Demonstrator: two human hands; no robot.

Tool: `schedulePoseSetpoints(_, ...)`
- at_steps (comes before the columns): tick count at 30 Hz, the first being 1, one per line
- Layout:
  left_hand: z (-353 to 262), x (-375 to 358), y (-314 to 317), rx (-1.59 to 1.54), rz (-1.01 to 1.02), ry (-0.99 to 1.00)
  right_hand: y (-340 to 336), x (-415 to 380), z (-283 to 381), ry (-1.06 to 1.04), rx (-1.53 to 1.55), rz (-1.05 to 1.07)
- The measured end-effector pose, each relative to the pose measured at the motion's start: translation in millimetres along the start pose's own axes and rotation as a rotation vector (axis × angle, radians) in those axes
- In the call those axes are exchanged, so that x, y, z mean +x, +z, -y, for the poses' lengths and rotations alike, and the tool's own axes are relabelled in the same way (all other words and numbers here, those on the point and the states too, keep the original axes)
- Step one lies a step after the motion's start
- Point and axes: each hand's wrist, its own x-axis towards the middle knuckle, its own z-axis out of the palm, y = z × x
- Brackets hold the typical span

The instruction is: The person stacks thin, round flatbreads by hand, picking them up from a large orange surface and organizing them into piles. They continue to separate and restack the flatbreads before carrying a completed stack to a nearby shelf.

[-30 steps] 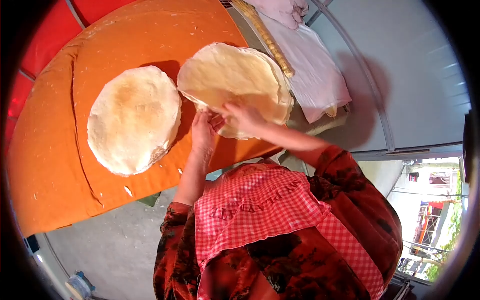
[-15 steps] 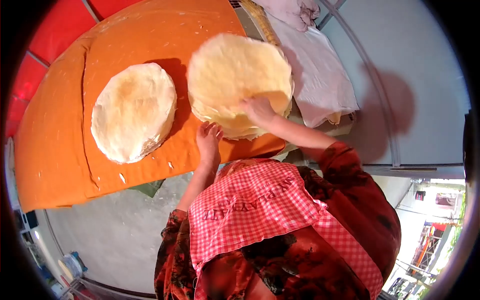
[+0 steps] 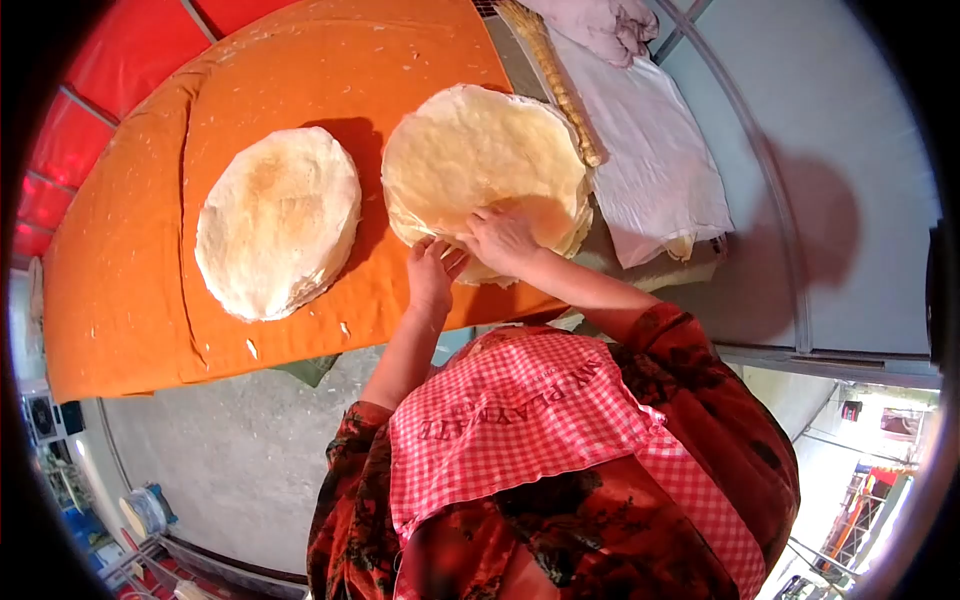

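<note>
A stack of thin round flatbreads (image 3: 480, 140) lies on the orange cloth, its sheets uneven at the rim. At the near left rim, my left hand (image 3: 434, 272) has bent fingers closed on the edge of the flatbread. My right hand (image 3: 502, 243) rests on the near part of the top sheet, fingers curled together at the flatbread close to my left fingertips. Just how much of the sheet lies between the fingers is hidden. To the left stands a second, smaller stack of pale flatbreads (image 3: 275, 220), which neither hand touches.
The orange cloth (image 3: 130, 270) covers the table and carries small crumbs. Right of the larger stack lie a white plastic bag (image 3: 655, 150) and a braided yellowish strand (image 3: 555, 80). A grey panel wall (image 3: 850, 130) rises on the right. Grey floor (image 3: 230, 450) shows below the table edge.
My right hand has moved left and down toward my left hand. My left hand has come up against the stack's rim. The top sheet now lies flatter, and the view has shifted slightly.
</note>
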Motion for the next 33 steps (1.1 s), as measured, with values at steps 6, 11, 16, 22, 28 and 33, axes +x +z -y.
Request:
schedulePoseSetpoints(6, -7, -8, 4, 0.026, -0.057, 0.174, -8, 6, -14, 0.074, 0.165, 0.065)
schedulePoseSetpoints(11, -11, 6, -39, 0.159, -0.309, 0.295, -150, 80, -25, -0.016, -0.036, -0.082)
schedulePoseSetpoints(16, -10, 21, -40, 0.226, -0.225, 0.210, -102, 30, 5, -0.148, -0.082, -0.095)
schedulePoseSetpoints(22, -10, 36, -48, 0.496, -0.272, 0.394, 5, -2, -12, -0.032, -0.041, 0.060)
schedulePoseSetpoints(28, -4, 16, -40, 0.431, -0.271, 0.468, -22, 6, -16, 0.057, -0.005, 0.103)
schedulePoseSetpoints(33, 11, -33, -28, 0.170, -0.120, -0.024, -11, 0, -15, 0.041, -0.007, 0.132)
